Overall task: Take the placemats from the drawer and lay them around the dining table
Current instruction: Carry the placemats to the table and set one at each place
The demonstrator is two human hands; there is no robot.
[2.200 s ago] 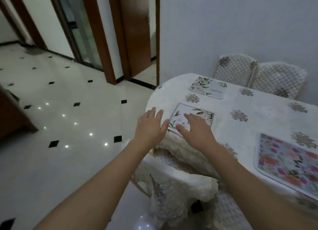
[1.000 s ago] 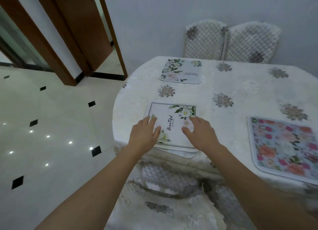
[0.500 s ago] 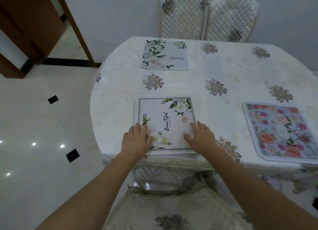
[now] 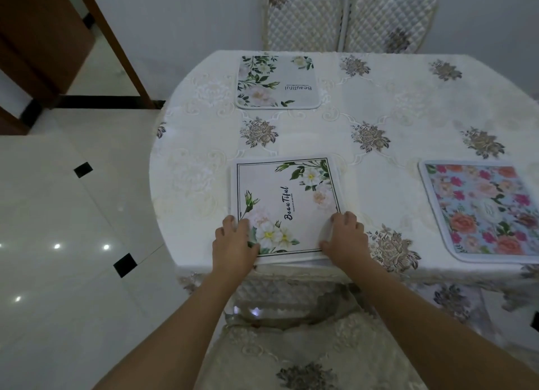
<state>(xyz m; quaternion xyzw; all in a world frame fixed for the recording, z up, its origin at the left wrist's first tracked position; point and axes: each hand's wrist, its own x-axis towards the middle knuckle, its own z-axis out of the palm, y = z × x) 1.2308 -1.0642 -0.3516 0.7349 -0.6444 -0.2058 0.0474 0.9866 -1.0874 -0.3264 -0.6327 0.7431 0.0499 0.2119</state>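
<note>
Head view now looks almost straight down on the dining table, where half a second ago it took the table at more of a slant; both hands have slid back from the printed face of the white "Beautiful" placemat to its near corners. The left hand curls over the near-left corner and the right hand grips the near-right one, fingers bent round the edge. This mat lies at the table's near edge, so this place looks nearly settled. A second white placemat sits at the table's far side and a flowered placemat, cut off by the frame, to the right. Layers under the near mat's edge may be more mats; I cannot tell. The drawer is out of sight.
</note>
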